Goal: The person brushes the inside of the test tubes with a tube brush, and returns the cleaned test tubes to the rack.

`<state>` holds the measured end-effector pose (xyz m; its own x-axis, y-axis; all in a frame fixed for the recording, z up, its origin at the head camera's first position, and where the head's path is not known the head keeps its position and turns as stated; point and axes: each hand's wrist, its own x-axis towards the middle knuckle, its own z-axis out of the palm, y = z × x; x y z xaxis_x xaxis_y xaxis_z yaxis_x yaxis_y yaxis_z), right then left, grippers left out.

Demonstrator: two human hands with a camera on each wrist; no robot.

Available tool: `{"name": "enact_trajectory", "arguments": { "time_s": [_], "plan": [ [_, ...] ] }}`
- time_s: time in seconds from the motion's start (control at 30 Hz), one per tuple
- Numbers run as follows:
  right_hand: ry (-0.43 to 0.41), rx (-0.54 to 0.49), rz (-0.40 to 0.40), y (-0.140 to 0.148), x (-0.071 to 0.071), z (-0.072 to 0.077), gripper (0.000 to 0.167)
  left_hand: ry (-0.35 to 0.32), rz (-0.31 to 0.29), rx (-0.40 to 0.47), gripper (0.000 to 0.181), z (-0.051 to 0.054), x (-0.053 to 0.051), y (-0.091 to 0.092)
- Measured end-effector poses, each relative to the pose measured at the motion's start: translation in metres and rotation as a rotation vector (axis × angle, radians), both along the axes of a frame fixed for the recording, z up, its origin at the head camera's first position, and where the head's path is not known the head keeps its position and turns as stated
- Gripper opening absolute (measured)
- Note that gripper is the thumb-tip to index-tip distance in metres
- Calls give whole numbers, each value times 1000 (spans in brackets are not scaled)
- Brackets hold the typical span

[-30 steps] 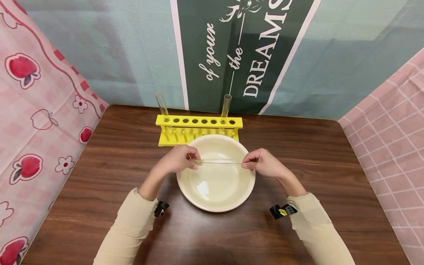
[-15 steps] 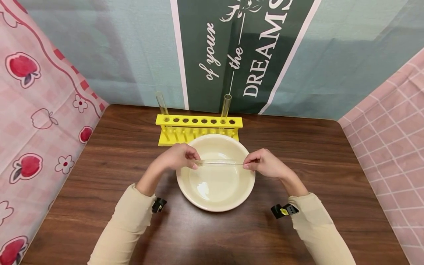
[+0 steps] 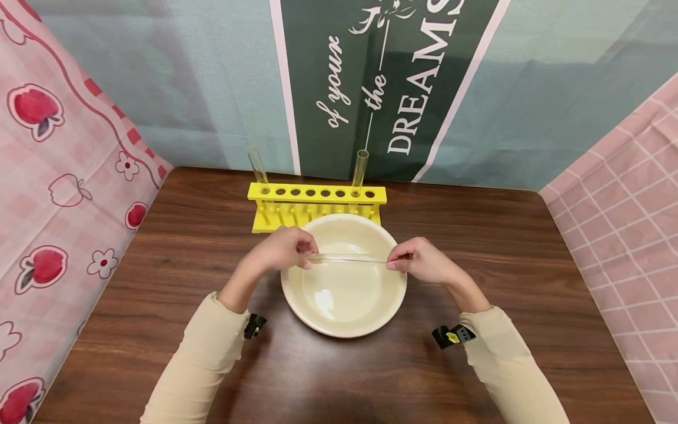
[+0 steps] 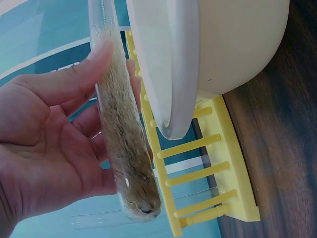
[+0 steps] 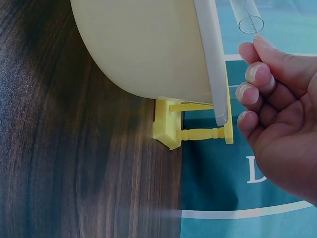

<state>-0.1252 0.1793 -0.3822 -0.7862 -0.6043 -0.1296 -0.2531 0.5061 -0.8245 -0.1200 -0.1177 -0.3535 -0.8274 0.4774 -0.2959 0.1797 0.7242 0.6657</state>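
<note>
Above a cream basin [image 3: 344,309], a clear glass test tube [image 3: 346,258] lies level between the two hands. My left hand [image 3: 281,250] grips its closed end between thumb and fingers. Inside that end, the left wrist view shows the brown bristles [image 4: 126,139] of a test tube brush, filling the tube down to its rounded bottom. My right hand [image 3: 424,259] pinches the brush's thin twisted wire handle [image 5: 252,22] just outside the tube's open mouth, with the other fingers curled in. The far end of the wire is hidden by the fingers.
A yellow test tube rack [image 3: 318,193] stands right behind the basin, partly covered by it. One upright test tube [image 3: 258,168] is at its left end, another test tube [image 3: 360,169] near its right end. Fabric backdrops border the brown wooden table [image 3: 503,259].
My right hand shifts slightly right, then back left toward the tube's mouth, with the brush wire. The left hand keeps its grip on the tube and barely moves.
</note>
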Motion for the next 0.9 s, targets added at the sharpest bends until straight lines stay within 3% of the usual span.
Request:
{"name": "enact_trajectory", "arguments": {
  "time_s": [0.23, 0.4, 0.57, 0.9],
  "plan": [
    [-11, 2, -17, 0, -1, 1, 5, 69, -12, -32, 20, 3, 3, 4],
    [-91, -12, -66, 1, 0, 1, 8, 78, -88, 5, 23, 0, 3, 1],
    [-156, -16, -105, 0, 1, 1, 9, 136, -172, 18, 36, -6, 4, -3],
    [-169, -16, -100, -2, 0, -1, 9, 105, -151, -22, 47, -7, 7, -6]
  ]
}}
